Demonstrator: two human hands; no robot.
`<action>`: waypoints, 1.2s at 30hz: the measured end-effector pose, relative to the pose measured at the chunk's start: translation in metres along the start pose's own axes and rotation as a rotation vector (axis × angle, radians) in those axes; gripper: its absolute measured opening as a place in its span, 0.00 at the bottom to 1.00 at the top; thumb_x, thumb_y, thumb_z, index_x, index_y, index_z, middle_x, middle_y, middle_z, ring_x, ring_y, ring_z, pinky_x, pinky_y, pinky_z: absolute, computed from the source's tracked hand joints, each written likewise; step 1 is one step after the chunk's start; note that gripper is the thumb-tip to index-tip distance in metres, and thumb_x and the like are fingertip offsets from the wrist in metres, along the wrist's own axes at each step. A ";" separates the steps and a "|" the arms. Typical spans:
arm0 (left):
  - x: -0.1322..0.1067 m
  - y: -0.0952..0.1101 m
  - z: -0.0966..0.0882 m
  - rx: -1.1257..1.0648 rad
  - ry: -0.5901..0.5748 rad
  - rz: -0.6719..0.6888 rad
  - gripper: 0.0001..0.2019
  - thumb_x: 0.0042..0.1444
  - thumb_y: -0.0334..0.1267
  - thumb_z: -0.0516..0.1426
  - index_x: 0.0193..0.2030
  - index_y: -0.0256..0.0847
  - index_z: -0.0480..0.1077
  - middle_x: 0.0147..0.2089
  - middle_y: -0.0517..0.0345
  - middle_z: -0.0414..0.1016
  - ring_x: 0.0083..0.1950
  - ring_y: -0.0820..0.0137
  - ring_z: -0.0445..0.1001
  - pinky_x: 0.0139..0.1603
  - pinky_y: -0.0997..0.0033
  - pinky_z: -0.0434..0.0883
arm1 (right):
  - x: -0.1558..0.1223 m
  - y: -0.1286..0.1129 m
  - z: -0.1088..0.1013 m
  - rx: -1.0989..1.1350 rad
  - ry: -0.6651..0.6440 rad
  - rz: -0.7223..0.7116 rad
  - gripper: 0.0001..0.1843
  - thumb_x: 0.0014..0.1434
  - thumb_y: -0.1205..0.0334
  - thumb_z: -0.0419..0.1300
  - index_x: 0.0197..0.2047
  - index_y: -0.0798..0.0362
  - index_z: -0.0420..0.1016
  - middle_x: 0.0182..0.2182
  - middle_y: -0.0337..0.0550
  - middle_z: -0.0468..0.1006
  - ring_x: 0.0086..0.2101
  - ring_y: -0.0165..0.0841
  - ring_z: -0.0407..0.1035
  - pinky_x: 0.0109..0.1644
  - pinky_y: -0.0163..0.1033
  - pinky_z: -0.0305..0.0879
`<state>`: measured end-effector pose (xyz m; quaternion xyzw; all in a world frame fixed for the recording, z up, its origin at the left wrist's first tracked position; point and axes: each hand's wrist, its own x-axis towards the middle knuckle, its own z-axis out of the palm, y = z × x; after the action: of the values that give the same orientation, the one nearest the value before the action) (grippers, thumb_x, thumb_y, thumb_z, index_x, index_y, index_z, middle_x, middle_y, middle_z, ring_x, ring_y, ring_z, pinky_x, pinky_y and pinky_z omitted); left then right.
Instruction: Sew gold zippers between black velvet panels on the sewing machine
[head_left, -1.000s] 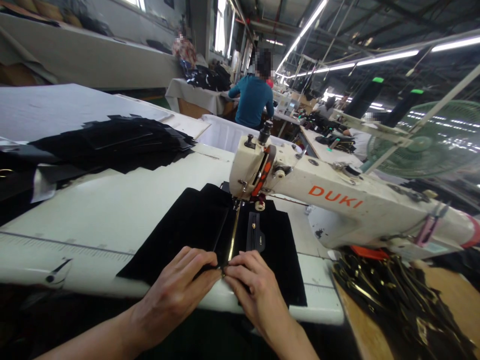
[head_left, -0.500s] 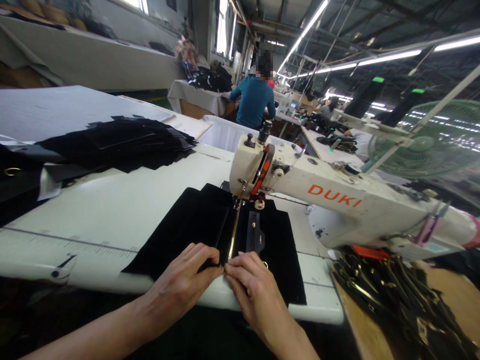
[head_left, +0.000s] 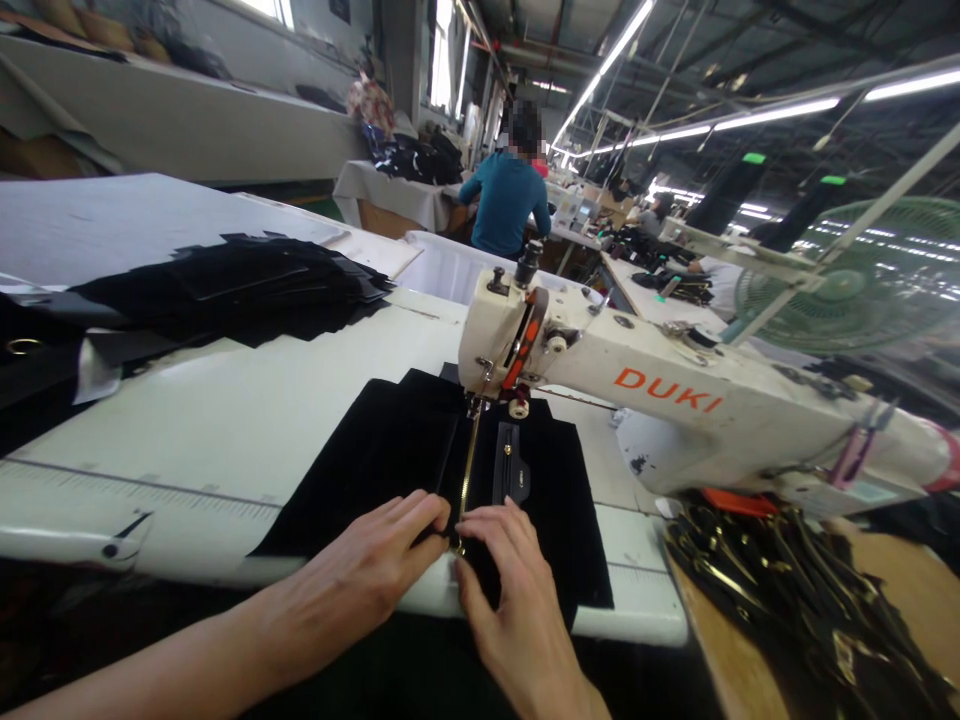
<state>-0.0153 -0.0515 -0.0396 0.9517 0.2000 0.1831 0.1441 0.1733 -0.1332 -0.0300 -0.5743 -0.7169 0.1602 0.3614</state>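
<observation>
so, hands [head_left: 386,550] [head_left: 517,580] at gold zipper [head_left: 470,465]; white bin [head_left: 450,262], contents unclear

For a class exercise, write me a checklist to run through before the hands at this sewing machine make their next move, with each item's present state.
1. Black fabric lies under the sewing machine head: ok.
2. Gold zipper runs from beneath the head toward the hands: ok.
3. Left hand and right hand at the zipper's near end, away from the needle area: ok.
4. Presser foot raised or lowered: cannot tell, too small.
5. Left fingertips' grip on the zipper end: cannot tell, partly hidden.
6. Pink-handled tool off the fabric, on the machine: ok.
</observation>
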 end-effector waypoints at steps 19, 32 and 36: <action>-0.016 -0.007 -0.011 -0.279 0.257 -0.231 0.18 0.63 0.30 0.57 0.59 0.45 0.66 0.50 0.57 0.72 0.44 0.70 0.77 0.49 0.75 0.75 | 0.004 0.008 0.003 -0.252 -0.107 -0.269 0.10 0.68 0.76 0.54 0.45 0.54 0.72 0.39 0.41 0.74 0.42 0.36 0.68 0.65 0.48 0.64; -0.018 -0.008 -0.002 -0.018 0.158 0.151 0.23 0.62 0.19 0.47 0.60 0.38 0.67 0.55 0.50 0.77 0.58 0.61 0.71 0.60 0.58 0.68 | 0.004 0.011 0.005 -0.202 -0.071 -0.247 0.13 0.66 0.79 0.53 0.46 0.53 0.72 0.40 0.42 0.76 0.42 0.34 0.72 0.68 0.47 0.62; -0.013 -0.007 -0.007 -0.065 0.121 0.174 0.21 0.65 0.21 0.46 0.61 0.37 0.66 0.55 0.48 0.76 0.58 0.61 0.71 0.60 0.60 0.69 | 0.004 0.010 0.005 -0.200 -0.074 -0.231 0.13 0.67 0.77 0.52 0.47 0.52 0.72 0.40 0.42 0.76 0.41 0.34 0.73 0.68 0.50 0.62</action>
<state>-0.0317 -0.0497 -0.0400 0.9475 0.1190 0.2584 0.1460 0.1765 -0.1253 -0.0385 -0.5149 -0.8033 0.0667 0.2918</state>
